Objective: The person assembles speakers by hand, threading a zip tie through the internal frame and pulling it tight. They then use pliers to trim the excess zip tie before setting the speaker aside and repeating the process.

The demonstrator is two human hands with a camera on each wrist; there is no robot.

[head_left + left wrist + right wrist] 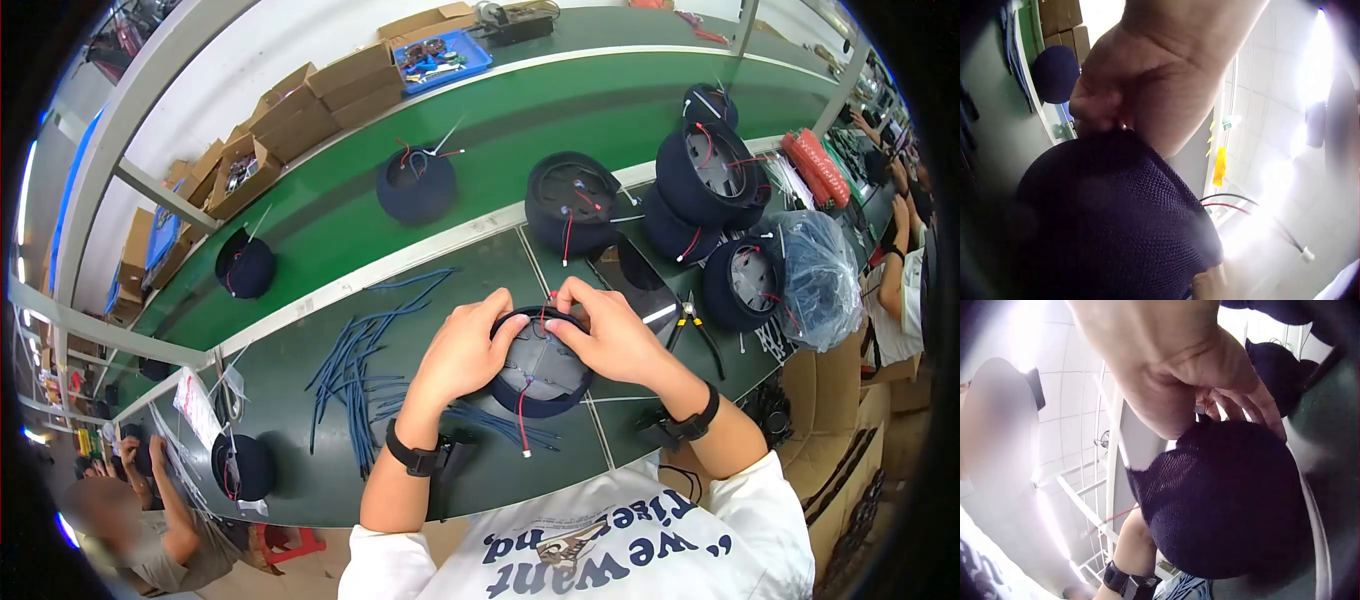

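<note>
A round housing (540, 368) with a grey plastic face sits in a navy knit fabric cover (1129, 212) in front of the person. A red and black lead with a white plug (526, 452) hangs from its near side. My left hand (462, 348) pinches the far left part of the cover's rim, the thumb over the edge. On the far right part, my right hand (618, 335) grips the same rim, thumb inward and fingers outside. In the right wrist view the knit cover (1229, 500) bulges below the right hand, its free edge standing loose at one side.
Blue cords (365, 345) lie left of the housing. Pliers (690, 325) and a dark flat panel (632, 280) lie right. More covered housings (570, 200) stand behind, beside a plastic bag (818, 275). Past a pale rail runs a green belt (330, 200); another person (150, 530) sits left.
</note>
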